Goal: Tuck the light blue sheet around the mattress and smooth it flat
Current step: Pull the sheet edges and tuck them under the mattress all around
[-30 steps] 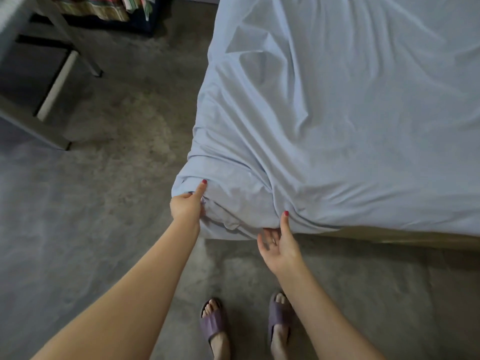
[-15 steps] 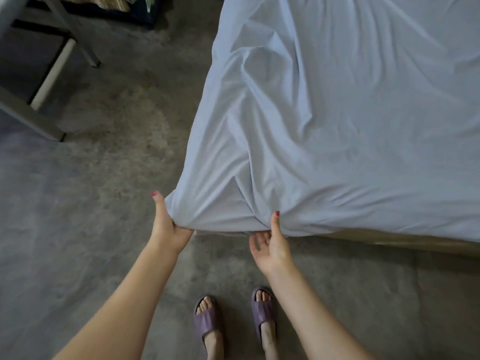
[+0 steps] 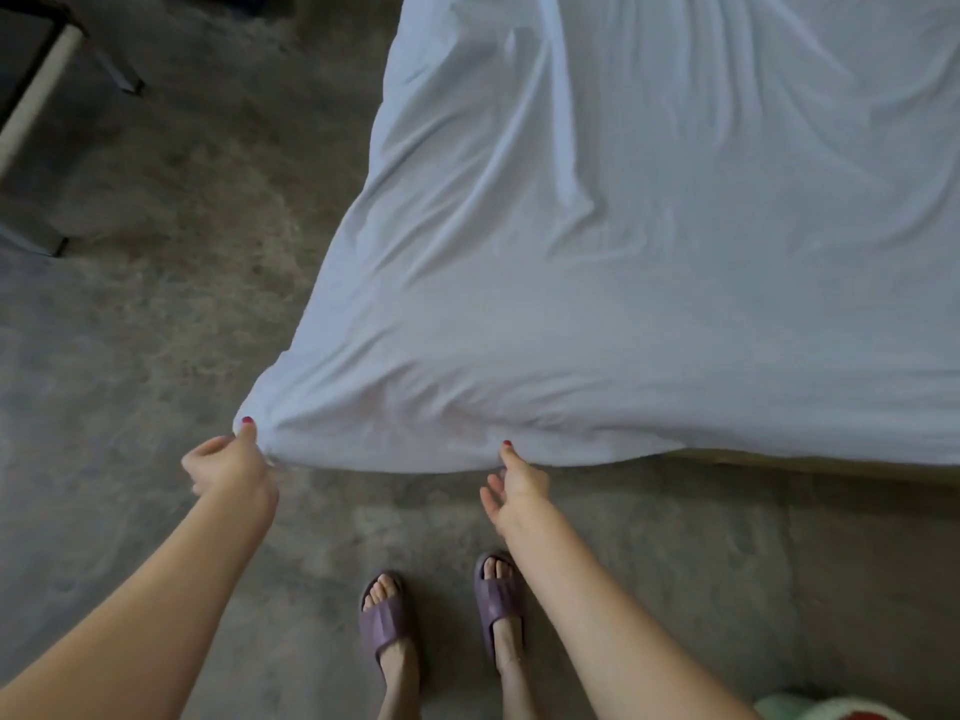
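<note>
Light blue cotton-like cloth fills the upper right of the view: the light blue sheet point(image 3: 649, 262) lies spread over the mattress point(image 3: 810, 462), creased in long folds that run toward its near corner. That corner is drawn out to a point off the bed and held up over the floor point(image 3: 156, 330).

The left hand point(image 3: 228, 465) has the corner tip; its thumb lies on top of the cloth and its fingers curl beneath, a closed grip pinching the fabric. The right hand point(image 3: 517, 485) holds the near hem further along, thumb up on the cloth; its other fingers spread loosely below, so this grip is a light pinch, partly open. Between the two hands the hem hangs in a shallow curve, untucked.

To the right of the right hand, a thin tan strip of mattress edge shows under the hem. The concrete floor lies bare to the left of the bed and in front of it. The person's feet in purple slippers point(image 3: 387, 623) stand just short of the hem. A grey metal frame point(image 3: 36, 96) stands well apart at the upper left.
</note>
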